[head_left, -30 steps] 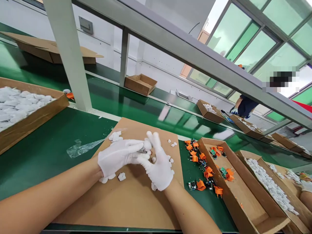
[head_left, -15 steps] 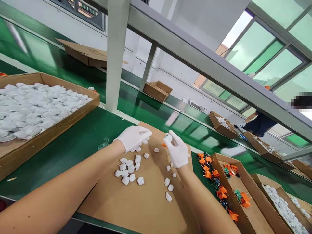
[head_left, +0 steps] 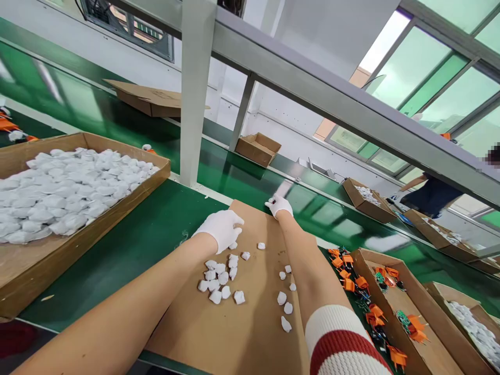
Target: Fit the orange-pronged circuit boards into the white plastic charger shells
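Right hand (head_left: 280,204) moved outward; white lump (head_left: 286,325) slants, long axis toward sleeve (head_left: 338,338)

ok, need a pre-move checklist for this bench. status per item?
1. Both hands gloved: ok. Left hand and right hand wear white gloves.
2. Right hand's grip: cannot tell. It is over the green belt, fingertips too small to read.
3. Left hand's grip: cannot tell. Fingers curled, palm hidden.
4. Small white lumps on the cardboard sheet: ok, lying loose on it.
5. Orange plugs contained: not ok. Many lie outside the right cardboard tray.
6. White pieces inside the left cardboard tray: ok.
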### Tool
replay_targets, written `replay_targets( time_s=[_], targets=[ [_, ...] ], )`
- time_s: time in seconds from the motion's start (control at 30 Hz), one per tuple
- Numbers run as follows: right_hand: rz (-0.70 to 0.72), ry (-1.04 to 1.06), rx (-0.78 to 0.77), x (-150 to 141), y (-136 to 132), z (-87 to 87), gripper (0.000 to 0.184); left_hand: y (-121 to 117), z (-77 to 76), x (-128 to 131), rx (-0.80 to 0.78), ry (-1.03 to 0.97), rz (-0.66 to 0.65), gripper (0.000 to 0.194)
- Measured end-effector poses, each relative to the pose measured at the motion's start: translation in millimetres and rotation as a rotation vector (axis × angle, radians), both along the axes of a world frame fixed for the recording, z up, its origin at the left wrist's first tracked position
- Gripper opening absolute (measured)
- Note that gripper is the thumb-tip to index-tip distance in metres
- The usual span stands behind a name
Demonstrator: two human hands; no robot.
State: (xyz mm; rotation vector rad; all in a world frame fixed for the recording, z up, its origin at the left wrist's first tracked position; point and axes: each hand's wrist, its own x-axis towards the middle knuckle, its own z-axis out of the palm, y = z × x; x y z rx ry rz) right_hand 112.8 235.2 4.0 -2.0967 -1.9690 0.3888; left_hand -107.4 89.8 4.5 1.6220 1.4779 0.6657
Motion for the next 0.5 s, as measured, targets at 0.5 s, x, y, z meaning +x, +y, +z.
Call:
replay_targets(
  time_s=[0.5],
  targets=[
    [0.428, -0.089, -0.166, 13.5, -145.8, 16.7, 0.010, -22.2, 7.1, 32.1, 0.327, 0.330, -0.319, 0.019]
  ],
)
